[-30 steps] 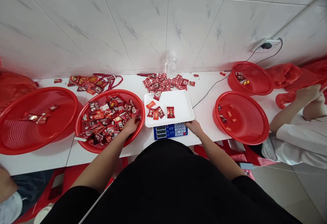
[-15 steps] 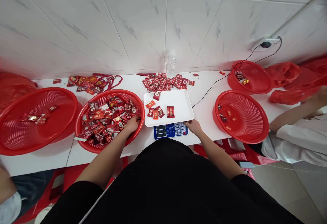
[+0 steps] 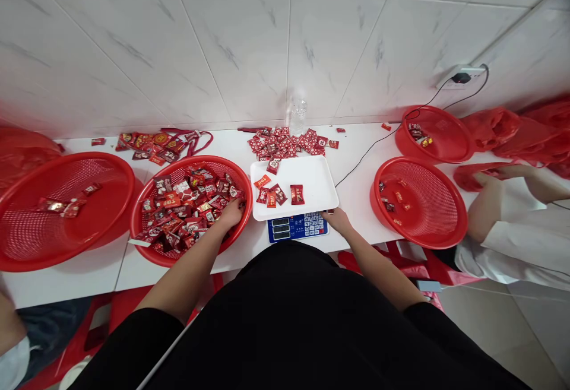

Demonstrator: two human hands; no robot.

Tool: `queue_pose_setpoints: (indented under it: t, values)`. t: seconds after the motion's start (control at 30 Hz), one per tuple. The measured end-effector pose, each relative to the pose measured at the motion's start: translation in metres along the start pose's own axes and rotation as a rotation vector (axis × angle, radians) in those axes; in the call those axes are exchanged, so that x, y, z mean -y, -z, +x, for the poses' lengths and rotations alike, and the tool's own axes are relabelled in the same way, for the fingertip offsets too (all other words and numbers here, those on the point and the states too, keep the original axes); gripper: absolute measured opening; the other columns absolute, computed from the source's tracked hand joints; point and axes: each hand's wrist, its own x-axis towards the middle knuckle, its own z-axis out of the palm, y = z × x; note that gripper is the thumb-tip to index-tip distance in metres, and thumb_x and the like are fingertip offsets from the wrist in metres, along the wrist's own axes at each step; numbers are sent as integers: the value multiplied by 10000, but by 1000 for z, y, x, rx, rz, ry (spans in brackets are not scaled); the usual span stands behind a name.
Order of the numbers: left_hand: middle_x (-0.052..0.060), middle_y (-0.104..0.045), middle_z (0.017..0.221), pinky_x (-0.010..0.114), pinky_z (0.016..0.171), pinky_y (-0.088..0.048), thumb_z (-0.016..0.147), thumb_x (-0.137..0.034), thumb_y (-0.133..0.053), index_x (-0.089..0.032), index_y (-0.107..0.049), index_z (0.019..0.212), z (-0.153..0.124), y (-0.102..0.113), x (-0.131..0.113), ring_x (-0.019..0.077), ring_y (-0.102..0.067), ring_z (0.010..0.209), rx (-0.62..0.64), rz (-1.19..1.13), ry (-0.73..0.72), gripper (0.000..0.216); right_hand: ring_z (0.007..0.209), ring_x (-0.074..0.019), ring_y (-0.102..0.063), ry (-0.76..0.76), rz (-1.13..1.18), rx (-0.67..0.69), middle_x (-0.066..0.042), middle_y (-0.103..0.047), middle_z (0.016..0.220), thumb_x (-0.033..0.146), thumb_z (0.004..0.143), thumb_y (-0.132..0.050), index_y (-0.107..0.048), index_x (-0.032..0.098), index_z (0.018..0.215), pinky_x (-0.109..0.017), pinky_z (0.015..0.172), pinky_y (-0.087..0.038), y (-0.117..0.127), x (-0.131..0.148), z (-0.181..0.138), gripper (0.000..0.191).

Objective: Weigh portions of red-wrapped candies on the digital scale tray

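My left hand [image 3: 231, 214] reaches into a red mesh basket [image 3: 146, 241] heaped with red wrapped candies [image 3: 187, 203], its fingers curled down among the wrappers at the basket's right side. My right hand [image 3: 337, 219] rests at the front right corner of a white scale tray [image 3: 314, 185], fingers curled on its edge. Several red candies [image 3: 278, 193] lie on the left half of the tray. The scale's blue keypad and display [image 3: 297, 227] show below the tray.
A pile of candies [image 3: 289, 142] and a clear bottle [image 3: 297, 114] sit behind the scale. Red baskets stand at the far left [image 3: 27, 241], right [image 3: 445, 224] and back right [image 3: 454, 146]. Another person's arm [image 3: 490, 206] and red bags [image 3: 512, 126] are at the right edge.
My left hand has shifted slightly up and right among the candies. My right hand has stayed put. The other person's arm at the right has dropped lower onto the table.
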Motion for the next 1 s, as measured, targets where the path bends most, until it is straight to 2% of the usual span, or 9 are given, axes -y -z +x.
queue_pose_setpoints:
  t: [0.33, 0.6, 0.83, 1.0]
  values:
    - [123, -632, 1200, 339, 906, -446, 832, -250, -481, -171, -585, 1201, -5, 5, -9, 277, -597, 1067, 28, -11, 55, 392, 1017, -233, -609, -12, 44, 0, -76, -634, 1142, 537, 761, -555, -578, 185, 1166, -287, 793, -476, -1, -3, 0, 537]
    - [105, -658, 1157, 307, 887, -459, 825, -225, -480, -184, -610, 1160, -6, 4, -6, 246, -623, 1020, 24, -36, 34, 361, 999, -235, -613, -8, 45, -6, -78, -637, 1137, 527, 761, -562, -579, 176, 1171, -293, 803, -477, 1, -2, -2, 540]
    - [125, -632, 1204, 304, 827, -475, 825, -256, -490, -178, -572, 1230, -17, 11, -13, 264, -625, 1015, 38, -34, 55, 421, 1007, -242, -612, 1, 42, 17, -83, -636, 1141, 513, 756, -572, -596, 179, 1158, -296, 798, -483, 3, -3, -1, 523]
    - [104, -668, 1133, 307, 838, -475, 825, -242, -485, -194, -573, 1220, -13, 7, -10, 256, -634, 992, 33, 7, 45, 408, 990, -227, -618, 4, 116, 34, -80, -630, 1154, 500, 769, -567, -580, 185, 1164, -304, 803, -498, 2, -7, 1, 505]
